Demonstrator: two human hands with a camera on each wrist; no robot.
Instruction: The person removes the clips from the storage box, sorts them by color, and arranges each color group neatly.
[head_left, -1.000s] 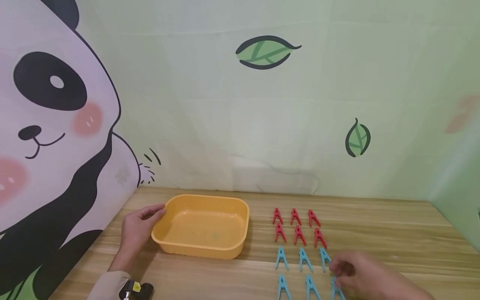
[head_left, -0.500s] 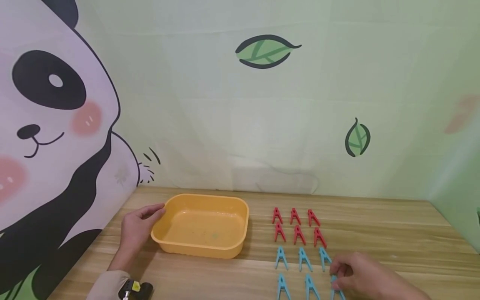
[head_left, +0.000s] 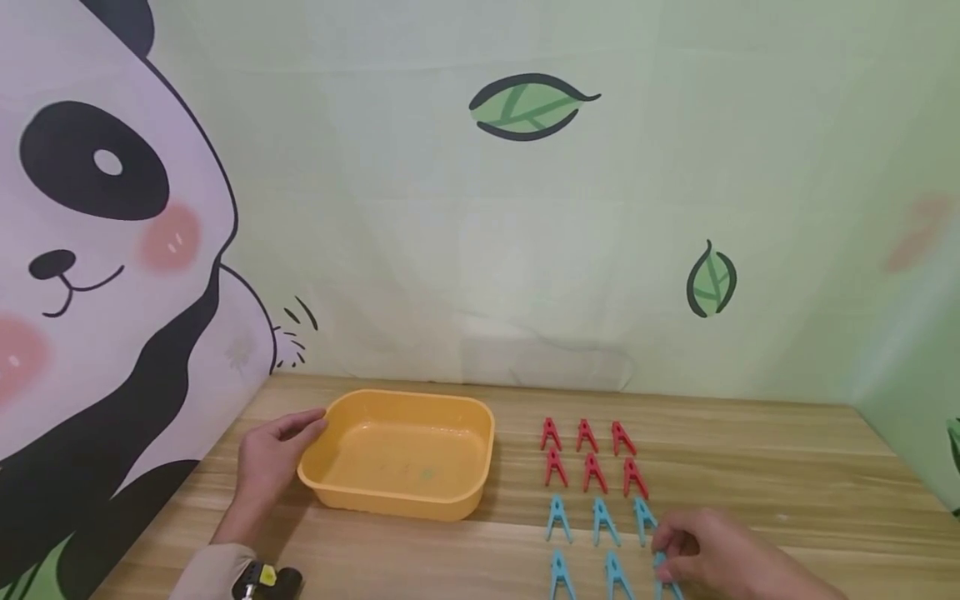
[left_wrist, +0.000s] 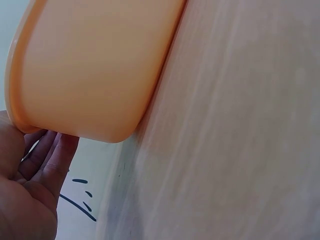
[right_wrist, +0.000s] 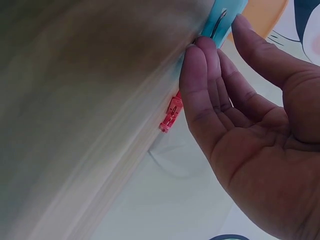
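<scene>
A yellow plastic basin [head_left: 397, 504] stands left of centre on the wooden table. My left hand [head_left: 272, 458] holds its left rim, thumb and forefinger at the edge; in the left wrist view, the fingers [left_wrist: 59, 160] curl against the outside below the rim. To the right lie red and blue clothespins in rows. My right hand [head_left: 708, 550] pinches the front-right blue clothespin [head_left: 666, 586], partly hidden by the hand. In the right wrist view this blue clothespin [right_wrist: 224, 20] shows its metal spring between thumb and fingertips.
Beyond the blue pins are two rows of red clothespins [head_left: 594, 473]. Another blue clothespin [head_left: 643, 521] lies just behind the right fingertips. A panda-and-leaf printed backdrop [head_left: 540, 250] rises at the table's [head_left: 787, 467] back edge.
</scene>
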